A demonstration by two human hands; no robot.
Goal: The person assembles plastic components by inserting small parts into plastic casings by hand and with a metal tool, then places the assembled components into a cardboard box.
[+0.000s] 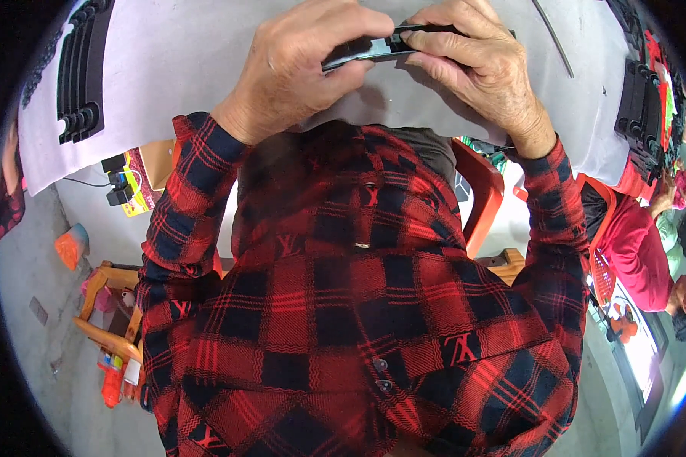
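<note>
Near the top of the head view, a long, narrow black plastic piece with an opening along its middle lies crosswise between my hands. Its left end is gripped by my left hand, thumb along the lower edge and fingers curled over the top. My right hand pinches the right part, fingertips pressed at the opening. Anything small under those fingertips is hidden. The piece is held just over a white-covered table.
On the table's left lies a row of black strip-like parts; more black parts are at the right edge. A thin grey rod lies beyond my right hand. A wooden stool stands lower left. Another person sits at right.
</note>
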